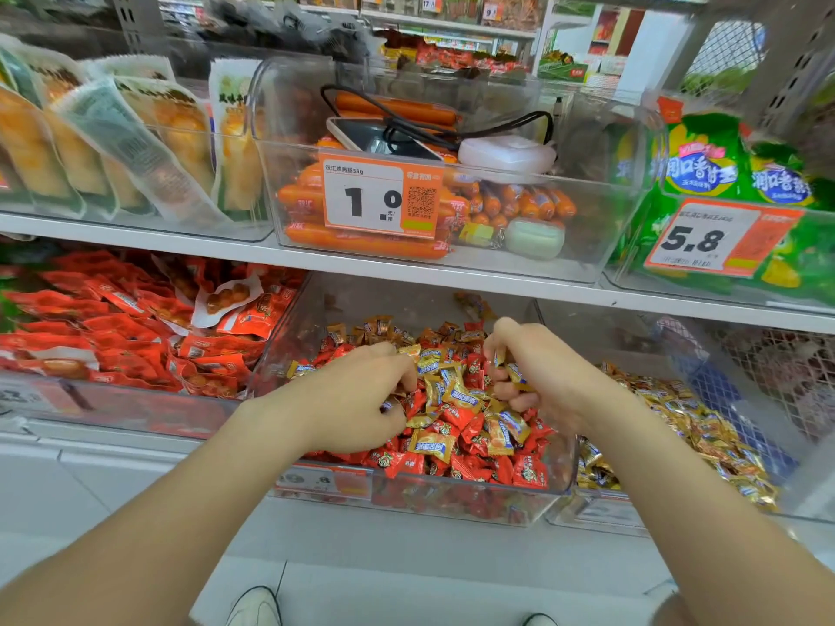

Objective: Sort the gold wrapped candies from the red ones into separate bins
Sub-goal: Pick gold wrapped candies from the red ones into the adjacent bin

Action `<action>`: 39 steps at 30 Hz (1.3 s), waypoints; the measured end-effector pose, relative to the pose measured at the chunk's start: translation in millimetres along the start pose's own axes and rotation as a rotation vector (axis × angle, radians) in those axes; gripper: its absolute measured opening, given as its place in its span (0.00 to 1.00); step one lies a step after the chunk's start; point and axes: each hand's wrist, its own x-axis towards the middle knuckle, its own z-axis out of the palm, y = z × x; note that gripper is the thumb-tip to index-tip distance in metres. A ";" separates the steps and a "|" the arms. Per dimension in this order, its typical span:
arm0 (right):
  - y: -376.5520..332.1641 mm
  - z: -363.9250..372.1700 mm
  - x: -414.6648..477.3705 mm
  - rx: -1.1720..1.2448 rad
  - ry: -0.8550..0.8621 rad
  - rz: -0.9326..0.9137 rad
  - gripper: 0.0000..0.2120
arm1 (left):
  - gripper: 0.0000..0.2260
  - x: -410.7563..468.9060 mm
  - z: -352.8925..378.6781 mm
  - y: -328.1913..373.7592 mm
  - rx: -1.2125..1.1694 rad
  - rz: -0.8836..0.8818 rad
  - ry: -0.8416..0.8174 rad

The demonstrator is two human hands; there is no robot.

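Hands, left (361, 399) and right (542, 377), curled round candies (515, 371)

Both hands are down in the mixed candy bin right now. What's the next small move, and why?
Probably carry the right hand over to the clear plastic bin on the right and release the gold foil-wrapped candies it pinches: that bin holds only gold ones, while the clear middle bin under both hands mixes red with gold.

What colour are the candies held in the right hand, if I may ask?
Gold with blue labels: the candies in the right hand, head view.
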 end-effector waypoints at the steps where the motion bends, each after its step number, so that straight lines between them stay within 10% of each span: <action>1: 0.9 -0.2 -0.2 -0.089 -0.018 -0.037 0.09 | 0.11 0.4 2.4 -1.6 0.044 0.004 -0.006; 14: 1.0 5.1 2.6 -0.072 0.018 -0.066 0.08 | 0.11 3.5 2.0 -3.7 0.064 0.004 0.016; 22: 0.7 6.4 0.3 -0.120 0.045 -0.218 0.23 | 0.06 3.5 5.6 -8.4 0.036 -0.006 0.020; 28: 9.5 -0.4 6.4 -0.644 0.157 -0.410 0.07 | 0.08 5.7 7.3 -8.3 0.081 -0.063 0.068; 31: 16.4 -0.9 10.5 -0.905 -0.025 -0.455 0.27 | 0.07 6.6 6.0 -7.9 0.053 -0.082 0.076; 39: 14.8 3.8 15.5 -0.928 -0.117 -0.482 0.14 | 0.06 6.8 -2.1 -7.1 -0.053 -0.050 0.205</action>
